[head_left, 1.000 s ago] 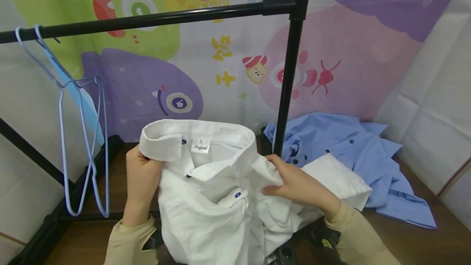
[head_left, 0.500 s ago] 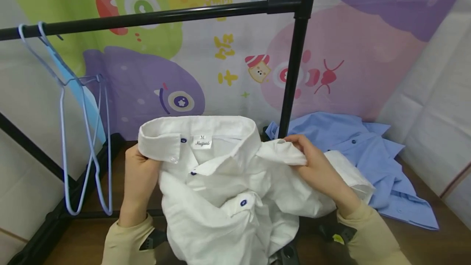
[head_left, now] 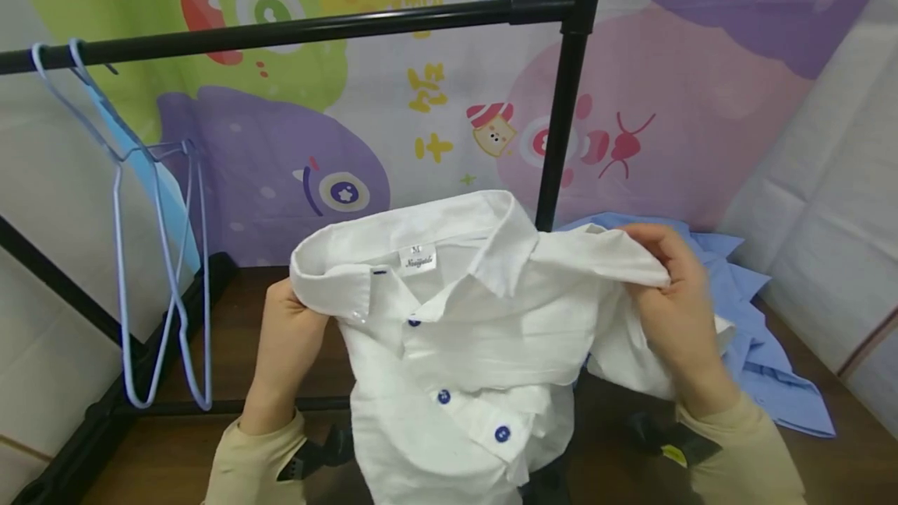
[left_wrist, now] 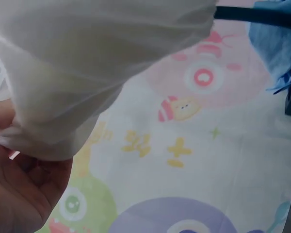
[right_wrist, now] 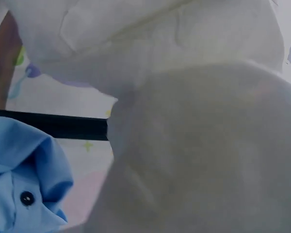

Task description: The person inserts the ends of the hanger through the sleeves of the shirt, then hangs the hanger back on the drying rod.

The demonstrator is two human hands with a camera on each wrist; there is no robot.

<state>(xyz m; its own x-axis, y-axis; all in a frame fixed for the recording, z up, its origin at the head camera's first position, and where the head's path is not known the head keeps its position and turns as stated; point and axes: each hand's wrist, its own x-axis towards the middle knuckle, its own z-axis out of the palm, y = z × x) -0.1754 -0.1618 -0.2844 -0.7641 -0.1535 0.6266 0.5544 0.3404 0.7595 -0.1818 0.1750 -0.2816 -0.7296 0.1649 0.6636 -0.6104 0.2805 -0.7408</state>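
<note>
A white shirt [head_left: 484,341] with dark blue buttons and a size label inside its collar hangs between both hands in the head view. My left hand [head_left: 291,349] grips it at the left side of the collar; in the left wrist view the left hand [left_wrist: 26,187] holds the cloth's edge between thumb and curled fingers. At the shirt's right shoulder, my right hand [head_left: 669,306] pinches the fabric, drawing it out sideways. White cloth [right_wrist: 199,145] fills most of the right wrist view and hides the right hand there. The shirt's lower part runs out of frame.
Light blue hangers [head_left: 157,271] hang at the left of a black rack's bar [head_left: 316,31]. The rack's upright [head_left: 561,123] stands behind the shirt. A blue shirt [head_left: 779,372] lies crumpled on the brown surface [head_left: 835,466] at right. A cartoon-printed sheet [head_left: 435,201] covers the back.
My right hand has moved right and up, spreading the white shirt's shoulder. My left hand has shifted slightly right. The collar has risen and tilted, and more of the buttoned front shows.
</note>
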